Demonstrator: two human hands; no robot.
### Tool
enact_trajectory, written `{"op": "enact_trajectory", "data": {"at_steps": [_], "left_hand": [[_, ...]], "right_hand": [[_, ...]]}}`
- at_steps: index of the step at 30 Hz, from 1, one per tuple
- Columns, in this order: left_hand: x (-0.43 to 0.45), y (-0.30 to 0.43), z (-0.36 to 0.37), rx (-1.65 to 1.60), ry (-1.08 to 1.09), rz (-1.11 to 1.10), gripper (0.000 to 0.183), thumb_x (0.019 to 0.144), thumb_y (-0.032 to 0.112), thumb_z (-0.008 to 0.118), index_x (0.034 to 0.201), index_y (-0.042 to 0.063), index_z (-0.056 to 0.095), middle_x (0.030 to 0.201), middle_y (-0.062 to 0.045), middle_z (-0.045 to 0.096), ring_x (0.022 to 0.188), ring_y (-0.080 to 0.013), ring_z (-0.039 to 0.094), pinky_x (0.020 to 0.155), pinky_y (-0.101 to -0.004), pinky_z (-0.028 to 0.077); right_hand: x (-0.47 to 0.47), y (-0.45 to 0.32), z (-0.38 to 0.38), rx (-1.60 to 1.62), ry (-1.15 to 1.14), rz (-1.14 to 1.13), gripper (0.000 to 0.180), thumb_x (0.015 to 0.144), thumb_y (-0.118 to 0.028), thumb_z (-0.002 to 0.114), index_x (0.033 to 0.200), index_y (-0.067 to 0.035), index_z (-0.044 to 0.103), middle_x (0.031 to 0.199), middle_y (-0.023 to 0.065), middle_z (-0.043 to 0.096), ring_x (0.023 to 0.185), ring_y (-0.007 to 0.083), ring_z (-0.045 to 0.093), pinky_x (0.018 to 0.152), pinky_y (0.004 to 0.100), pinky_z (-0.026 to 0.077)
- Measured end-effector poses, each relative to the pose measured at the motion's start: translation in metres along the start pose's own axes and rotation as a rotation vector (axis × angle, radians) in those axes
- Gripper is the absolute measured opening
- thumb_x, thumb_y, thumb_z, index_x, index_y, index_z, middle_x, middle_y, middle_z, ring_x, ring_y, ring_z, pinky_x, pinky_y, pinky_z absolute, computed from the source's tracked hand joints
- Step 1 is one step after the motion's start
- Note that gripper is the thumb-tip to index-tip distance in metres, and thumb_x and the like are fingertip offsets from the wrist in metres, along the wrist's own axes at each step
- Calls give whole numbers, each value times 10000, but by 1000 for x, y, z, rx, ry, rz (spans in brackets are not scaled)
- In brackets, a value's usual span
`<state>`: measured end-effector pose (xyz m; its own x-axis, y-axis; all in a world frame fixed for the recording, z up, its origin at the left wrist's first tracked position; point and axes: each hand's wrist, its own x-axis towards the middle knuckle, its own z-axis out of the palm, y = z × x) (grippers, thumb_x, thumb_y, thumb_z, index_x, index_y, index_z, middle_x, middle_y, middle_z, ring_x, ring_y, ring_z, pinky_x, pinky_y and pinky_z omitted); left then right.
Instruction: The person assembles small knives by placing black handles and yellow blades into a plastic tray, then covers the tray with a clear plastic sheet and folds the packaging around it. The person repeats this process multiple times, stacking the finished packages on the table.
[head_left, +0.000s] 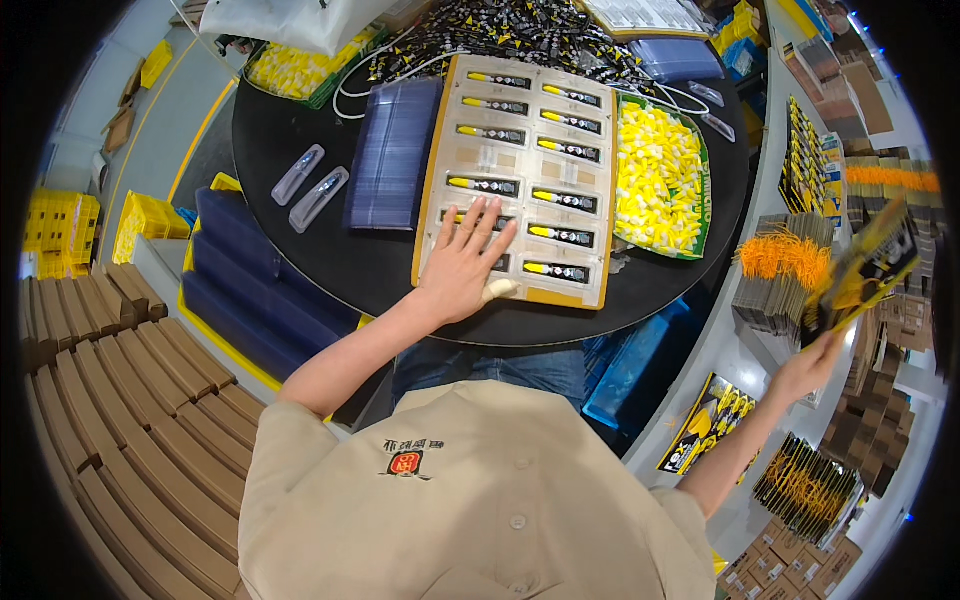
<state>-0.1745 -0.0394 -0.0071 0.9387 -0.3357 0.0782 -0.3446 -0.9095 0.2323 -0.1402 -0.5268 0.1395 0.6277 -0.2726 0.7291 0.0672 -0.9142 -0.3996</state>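
Note:
My left hand (469, 262), its thumb wrapped in a pale covering, rests with spread fingers on a tray-like board (517, 296) lying on a round black table (300, 255). Two columns of small black tubes with yellow caps (556, 271) fill the board's slots; my hand covers some. At the far right, my right hand (810, 367) grips a black and yellow printed card (862, 262), blurred. Left of the board stands a stack of clear plastic blister shells (391, 154). On its right, a green-edged box (706, 187) holds loose yellow and white caps (656, 172).
Many loose black tubes (480, 30) heap at the table's back. Two filled blisters (319, 199) lie at left. Cards with orange ties (780, 259) stack on the right-hand bench (720, 345). Cardboard boxes (135, 420) and a yellow-rimmed crate (187, 281) flank the left side.

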Motion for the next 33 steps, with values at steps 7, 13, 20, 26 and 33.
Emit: {"op": "enact_trajectory", "data": {"at_steps": [7, 13, 20, 26, 33], "left_hand": [[-2, -34, -25, -142, 303, -171, 689, 968, 373, 470, 1511, 7, 255, 1583, -246, 168, 1481, -402, 118, 1175, -567, 76], [46, -89, -36, -190, 531, -337, 634, 997, 334, 450, 1504, 2, 266, 1568, -274, 172, 1467, -429, 137, 1157, -602, 104], [169, -37, 1, 8, 82, -184, 657, 953, 585, 410, 1533, 306, 278, 1613, -170, 131, 1479, -428, 77, 1125, -687, 15], [180, -46, 14, 99, 71, -206, 670, 916, 658, 418, 1501, 342, 339, 1605, -164, 168, 1460, -467, 98, 1063, -761, 33], [182, -57, 20, 120, 99, -166, 669, 917, 669, 403, 1500, 347, 336, 1607, -141, 180, 1460, -452, 122, 1050, -774, 52]], "right_hand": [[-130, -159, 34, 421, -707, -627, 388, 821, 15, 575, 1152, -130, 715, 1292, 180, 613, 1225, 344, 576, 1054, 459, 441], [-180, -189, 41, 506, -1031, -770, 451, 815, -105, 564, 1257, -154, 641, 1292, 146, 597, 1234, 310, 555, 1033, 463, 454], [-142, -145, 100, 443, -962, -584, 364, 830, -62, 645, 1191, -105, 649, 1304, 180, 568, 1239, 320, 514, 1053, 523, 364], [-55, 59, 211, 268, -414, 833, 497, 982, -271, 520, 1396, -3, 464, 1379, 180, 504, 1218, 293, 518, 1019, 380, 409], [-91, 138, 262, 45, -382, 902, 665, 957, -554, 496, 1077, 81, 651, 1098, 229, 664, 1010, 335, 628, 908, 407, 461]]}}
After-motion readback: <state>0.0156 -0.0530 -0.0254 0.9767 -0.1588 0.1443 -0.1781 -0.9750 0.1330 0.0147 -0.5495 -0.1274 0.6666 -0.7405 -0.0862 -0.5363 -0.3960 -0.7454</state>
